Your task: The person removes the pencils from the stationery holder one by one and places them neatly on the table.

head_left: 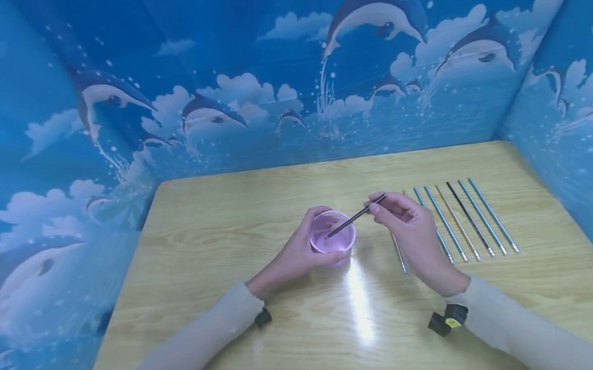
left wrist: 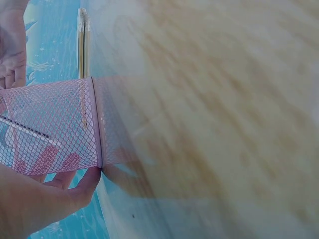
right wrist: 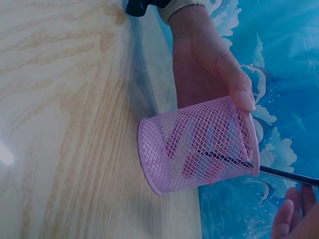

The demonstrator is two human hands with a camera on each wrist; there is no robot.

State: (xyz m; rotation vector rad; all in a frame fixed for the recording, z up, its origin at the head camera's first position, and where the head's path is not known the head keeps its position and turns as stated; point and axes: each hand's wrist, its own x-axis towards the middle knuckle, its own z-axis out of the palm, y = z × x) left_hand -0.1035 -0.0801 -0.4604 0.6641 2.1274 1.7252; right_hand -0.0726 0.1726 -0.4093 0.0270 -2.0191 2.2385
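My left hand grips a pink mesh pen cup, thumb on the near side and fingers round the far side. In the left wrist view the cup's base is right at the tabletop. A black pencil slants into the cup, its lower end inside the mesh wall. My right hand pinches the pencil's upper end between thumb and fingers, above and to the right of the rim. Through the mesh in the right wrist view, the pencil runs partway down the cup.
Several pencils, blue, gold and black, lie in a row on the wooden table to the right, such as a blue pencil. The right hand overlaps the row's left end. A blue dolphin-print curtain surrounds the table's back and sides.
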